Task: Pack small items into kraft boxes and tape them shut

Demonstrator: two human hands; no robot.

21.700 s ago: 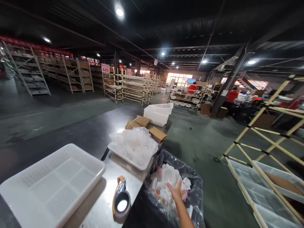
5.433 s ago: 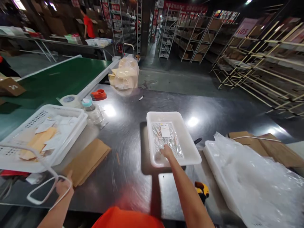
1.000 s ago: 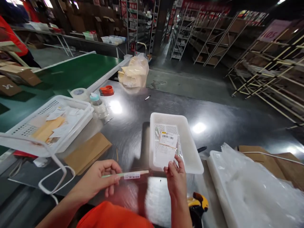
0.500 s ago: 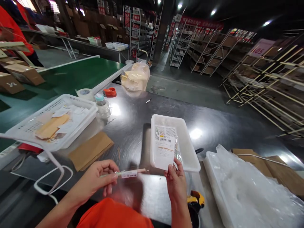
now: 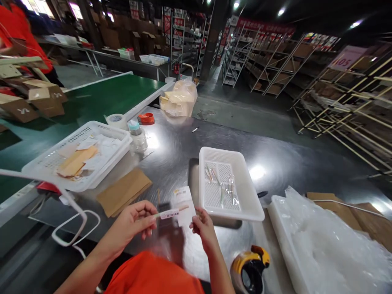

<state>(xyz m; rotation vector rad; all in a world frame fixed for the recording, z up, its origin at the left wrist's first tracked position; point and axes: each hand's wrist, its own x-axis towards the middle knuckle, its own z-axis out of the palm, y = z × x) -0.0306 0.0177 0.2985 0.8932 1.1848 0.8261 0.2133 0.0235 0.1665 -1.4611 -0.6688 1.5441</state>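
Pinched in my left hand (image 5: 139, 220) is a thin stick-like item with a barcode label (image 5: 169, 214), its far end pointing right. My right hand (image 5: 202, 223) grips the lower right edge of a white printed slip (image 5: 183, 200). The labelled item lies across the front of the slip; whether they touch I cannot tell. Just right of the slip stands a white plastic basket (image 5: 250, 204), with several slim clear-wrapped items (image 5: 222, 192) on its mesh floor. The exact kind of the stick-like item is too small to make out.
Brown envelopes (image 5: 124, 192) and a perforated basket of papers (image 5: 118, 149) lie at left. A yellow-black tape dispenser (image 5: 249, 269) sits near my right forearm. Clear plastic bags (image 5: 330, 241) fill a bin at right. Beyond runs a green conveyor (image 5: 101, 96); a co-worker's orange sleeve (image 5: 33, 41) shows far left.
My right hand has brought the slip left, from over the basket to behind the labelled item. The wrapped items in the basket are now uncovered. My left hand keeps its pinch.
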